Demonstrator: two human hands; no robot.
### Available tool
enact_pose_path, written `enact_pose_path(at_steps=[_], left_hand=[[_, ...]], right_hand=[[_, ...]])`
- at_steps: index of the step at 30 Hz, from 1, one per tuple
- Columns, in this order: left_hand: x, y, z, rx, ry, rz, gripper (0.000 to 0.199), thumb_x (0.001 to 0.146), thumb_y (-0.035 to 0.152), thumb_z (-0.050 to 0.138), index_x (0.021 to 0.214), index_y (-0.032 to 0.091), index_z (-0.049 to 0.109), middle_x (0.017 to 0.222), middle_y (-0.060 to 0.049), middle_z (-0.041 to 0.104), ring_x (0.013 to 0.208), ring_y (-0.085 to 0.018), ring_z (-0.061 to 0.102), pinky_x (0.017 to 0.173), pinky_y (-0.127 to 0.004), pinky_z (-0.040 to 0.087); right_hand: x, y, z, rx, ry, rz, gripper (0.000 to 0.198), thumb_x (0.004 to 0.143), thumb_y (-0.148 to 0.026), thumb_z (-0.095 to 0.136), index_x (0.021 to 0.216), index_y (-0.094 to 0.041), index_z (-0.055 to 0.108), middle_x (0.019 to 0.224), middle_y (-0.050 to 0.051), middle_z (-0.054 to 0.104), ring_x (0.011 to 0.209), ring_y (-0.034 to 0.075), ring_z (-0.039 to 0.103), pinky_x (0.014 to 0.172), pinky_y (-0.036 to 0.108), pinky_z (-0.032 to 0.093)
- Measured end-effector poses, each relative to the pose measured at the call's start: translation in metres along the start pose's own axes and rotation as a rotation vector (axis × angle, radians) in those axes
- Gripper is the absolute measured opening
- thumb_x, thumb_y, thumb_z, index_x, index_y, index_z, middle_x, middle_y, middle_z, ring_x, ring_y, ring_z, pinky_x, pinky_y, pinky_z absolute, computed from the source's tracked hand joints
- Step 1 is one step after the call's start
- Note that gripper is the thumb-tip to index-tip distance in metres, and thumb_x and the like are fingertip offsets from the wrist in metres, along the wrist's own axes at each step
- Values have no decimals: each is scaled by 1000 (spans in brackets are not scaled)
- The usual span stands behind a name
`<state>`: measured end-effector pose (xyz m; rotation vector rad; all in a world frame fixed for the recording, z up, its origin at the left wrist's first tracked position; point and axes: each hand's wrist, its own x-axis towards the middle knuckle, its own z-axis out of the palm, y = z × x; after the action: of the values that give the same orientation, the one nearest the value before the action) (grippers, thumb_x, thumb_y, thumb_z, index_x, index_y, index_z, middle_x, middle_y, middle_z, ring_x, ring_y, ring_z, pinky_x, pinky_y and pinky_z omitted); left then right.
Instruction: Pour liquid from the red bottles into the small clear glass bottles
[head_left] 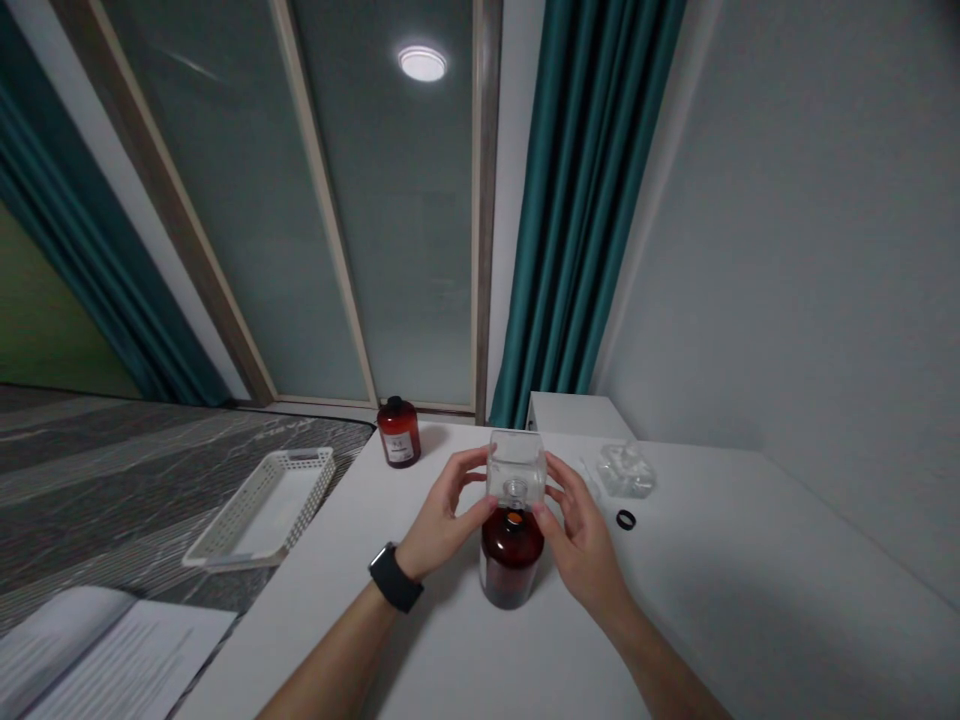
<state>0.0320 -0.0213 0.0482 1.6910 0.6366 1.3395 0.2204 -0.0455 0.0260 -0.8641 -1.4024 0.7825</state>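
Observation:
Between both my hands is a clear glass bottle, its round neck showing low down, just above the mouth of a dark red-brown bottle. Whether the two bottles touch, I cannot tell. My left hand, with a black watch on the wrist, grips the clear bottle's left side with thumb and fingers. On the opposite side my right hand holds it the same way. The red-brown bottle stands upright on the white table, with something orange at its opening.
Farther back on the left stands another red-brown bottle with a black cap and white label. A crumpled clear plastic bag and a black ring lie right of my hands. Left are a white basket and an open booklet.

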Motion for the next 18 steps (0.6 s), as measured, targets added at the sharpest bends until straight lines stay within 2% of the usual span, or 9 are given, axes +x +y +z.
enact_pose_path(at_steps=[7, 12, 18], left_hand=[[1, -3, -3, -36, -34, 45, 48, 90, 30, 66, 134, 22, 50, 143, -14, 49, 131, -31, 47, 107, -48, 40], [1, -6, -2, -72, -22, 35, 46, 89, 28, 67, 132, 23, 50, 144, -13, 48, 132, -31, 46, 108, -49, 39], [2, 0, 1, -160, -6, -1, 42, 87, 26, 70, 127, 23, 54, 143, -12, 50, 133, -29, 46, 111, -48, 38]], right_hand=[[-3, 3, 0, 4, 0, 27, 50, 93, -34, 55, 142, -31, 44, 152, 7, 42, 131, 27, 50, 105, 45, 47], [-2, 2, 0, 7, 19, 14, 55, 92, -33, 58, 144, -33, 41, 151, 7, 44, 134, 27, 47, 105, 44, 48], [-1, 0, -1, -5, -21, 3, 49, 94, -31, 55, 142, -33, 45, 150, 6, 44, 131, 28, 51, 105, 46, 48]])
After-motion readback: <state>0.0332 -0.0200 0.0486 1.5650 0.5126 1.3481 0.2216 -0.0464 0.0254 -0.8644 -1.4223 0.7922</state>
